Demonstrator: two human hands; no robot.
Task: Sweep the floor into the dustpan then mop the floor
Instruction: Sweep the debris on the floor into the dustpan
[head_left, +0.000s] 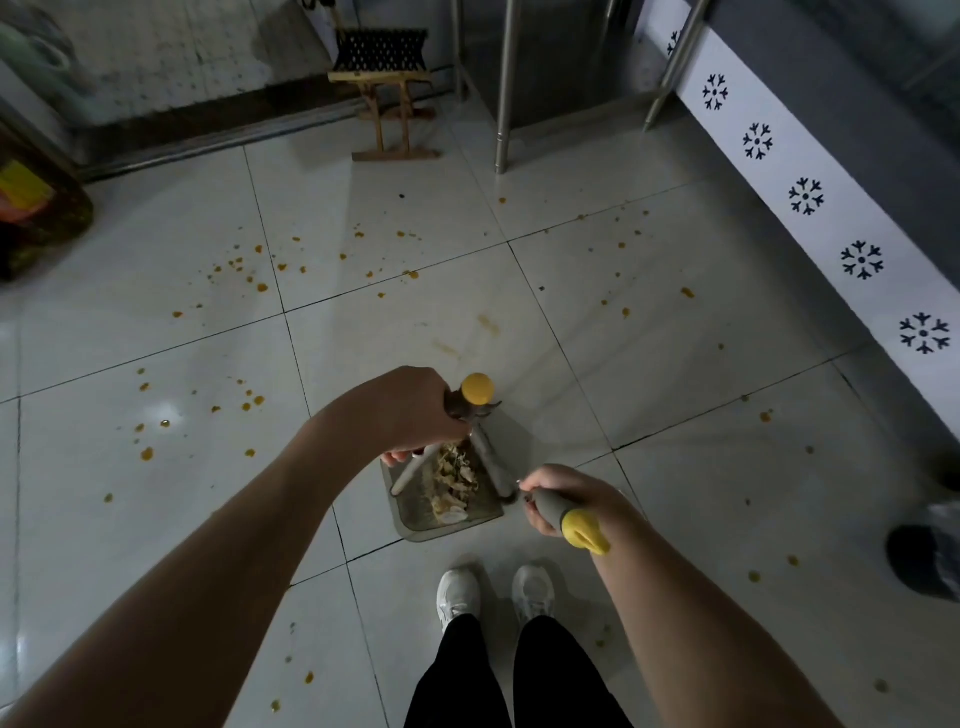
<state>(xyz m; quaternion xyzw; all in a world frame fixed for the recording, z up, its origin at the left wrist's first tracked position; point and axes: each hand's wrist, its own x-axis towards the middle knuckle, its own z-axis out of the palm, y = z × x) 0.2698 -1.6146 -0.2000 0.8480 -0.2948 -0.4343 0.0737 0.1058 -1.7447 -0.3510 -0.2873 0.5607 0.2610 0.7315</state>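
Note:
A grey dustpan (483, 506) stands on the white tiled floor (675, 364) just in front of my shoes, holding a pile of pale scraps (454, 480). My left hand (410, 410) grips the yellow-capped handle (477, 389) of the dustpan pole. My right hand (558, 496) grips a grey handle with a yellow end (582, 527); its shaft reaches down toward the dustpan's right side, where the broom head is hidden. Orange spots (260, 286) are scattered across the tiles.
A small wooden folding stool (387, 78) stands at the back wall. Metal table legs (504, 88) rise at the back right. A white patterned base panel (810, 208) runs along the right. A black bin (927, 556) sits at the right edge, a dark bag (36, 208) at left.

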